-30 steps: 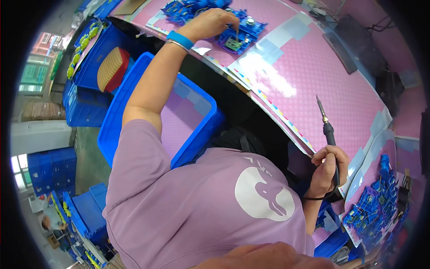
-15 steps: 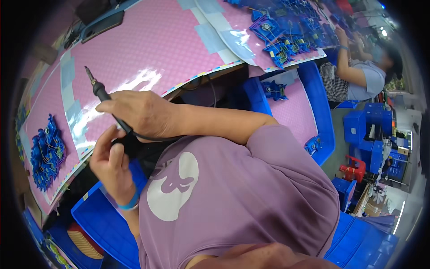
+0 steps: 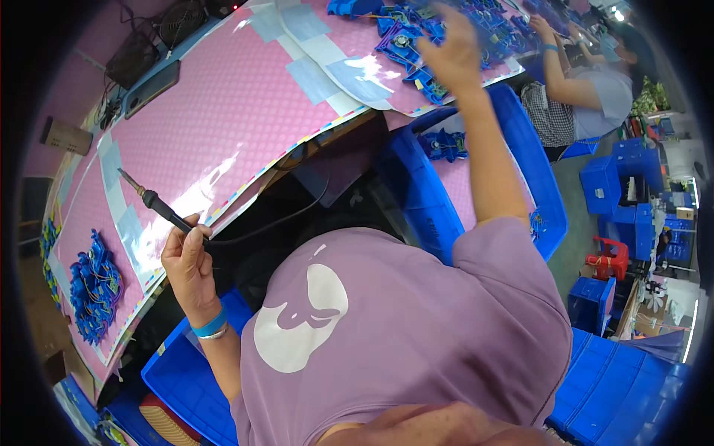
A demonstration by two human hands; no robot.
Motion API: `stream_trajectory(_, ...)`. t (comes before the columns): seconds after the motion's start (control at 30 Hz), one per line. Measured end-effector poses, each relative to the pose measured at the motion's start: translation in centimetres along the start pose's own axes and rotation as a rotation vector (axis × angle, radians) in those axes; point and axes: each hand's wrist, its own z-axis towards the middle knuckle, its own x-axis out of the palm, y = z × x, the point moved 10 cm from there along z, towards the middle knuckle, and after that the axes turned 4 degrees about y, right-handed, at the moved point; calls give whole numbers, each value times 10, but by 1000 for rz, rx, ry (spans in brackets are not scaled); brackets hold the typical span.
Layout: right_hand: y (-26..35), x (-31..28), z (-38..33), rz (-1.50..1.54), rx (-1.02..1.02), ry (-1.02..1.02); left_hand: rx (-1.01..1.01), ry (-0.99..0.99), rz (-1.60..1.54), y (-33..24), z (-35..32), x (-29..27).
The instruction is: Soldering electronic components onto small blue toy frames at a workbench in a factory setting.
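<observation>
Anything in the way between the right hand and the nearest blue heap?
Nothing visible: the right hand, blurred, overlaps the blue heap in view. The soldering iron is well aside, in the left hand.

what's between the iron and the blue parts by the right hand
In the head view, pink sheeting crossed by pale tape lies between the soldering iron and blue parts.

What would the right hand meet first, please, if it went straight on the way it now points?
Most likely the piled blue parts; the right hand overlaps that pile in this view, so depth and contact are unclear.
</observation>
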Motion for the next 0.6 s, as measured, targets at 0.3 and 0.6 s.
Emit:
stream_trajectory(0.3, -146, 1, -1, -447, 175, 76, -223, 180, 49, 29, 1, 82)
stream_trajectory(0.6, -46, 37, -21, -446, 138, 73, -297, 378, 94, 42, 22, 150)
